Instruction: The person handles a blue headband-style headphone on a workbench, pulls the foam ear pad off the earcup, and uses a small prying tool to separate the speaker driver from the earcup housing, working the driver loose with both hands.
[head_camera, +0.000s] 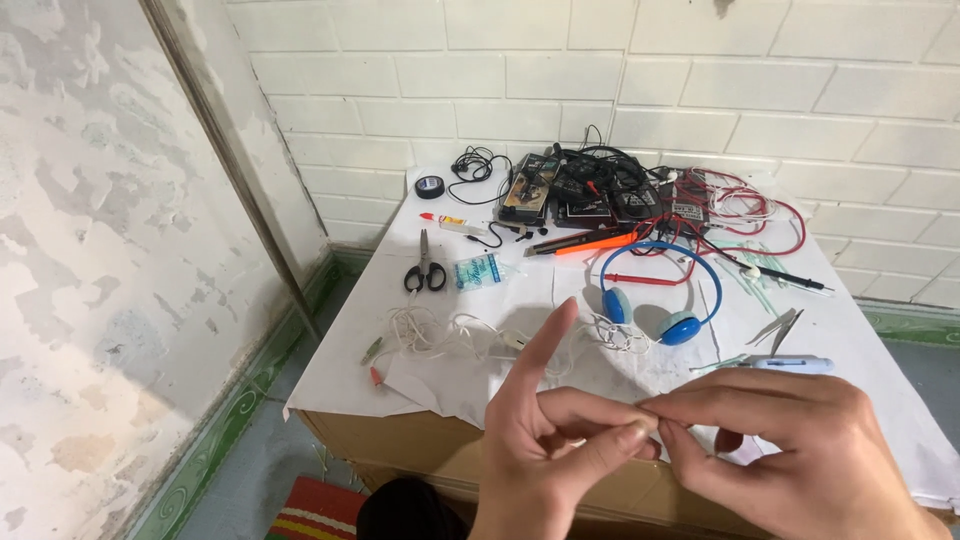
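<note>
Left hand (545, 440) (forefinger raised) meets right hand (790, 445) fingertip-to-fingertip.

From my remote view this looks like a makeshift electronics repair corner in a plain room, not a fitted workshop. The surface (860, 330) is a cardboard box with white paper sheets over it, pushed against a white-painted brick wall (700, 90) across the top of the frame. On it lie repair things: scissors (425, 272) at centre left, a roll of black tape (430, 186), a tangle of black cables and small devices (580, 185) at upper centre, red test leads (760, 215) to the right, tweezers (780, 325), and blue headphones (665, 295) in the middle. A patchy, peeling wall (90, 250) fills the left, with green patterned floor trim (235, 400) below it.
</note>
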